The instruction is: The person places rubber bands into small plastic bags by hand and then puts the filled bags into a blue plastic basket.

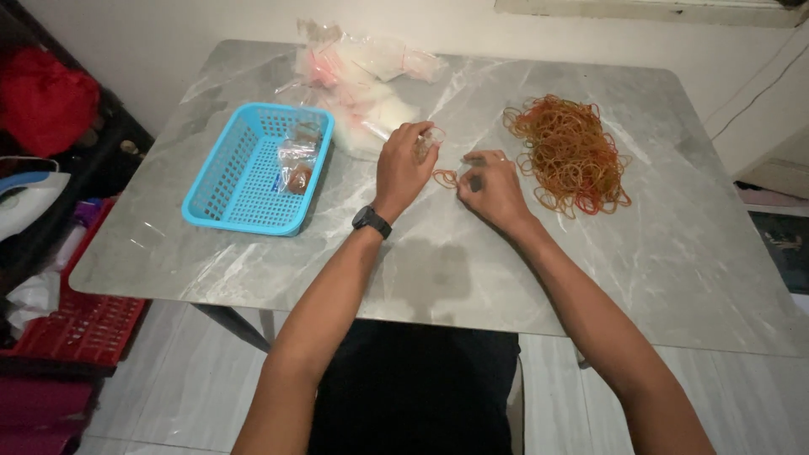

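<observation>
My left hand (403, 167) holds a small clear plastic bag (428, 140) just above the grey marble-look table (438, 270); a dark watch sits on that wrist. My right hand (491, 187) rests on the table beside it, fingers pinching a few orange rubber bands (444, 178) that lie between the two hands. A large heap of orange and red rubber bands (570, 152) lies just right of my right hand.
A light blue plastic basket (244, 173) at the left holds small filled bags (295, 164). A pile of clear zip bags (358, 80) lies at the table's far edge. Red crates and clutter (76, 324) stand on the floor at the left.
</observation>
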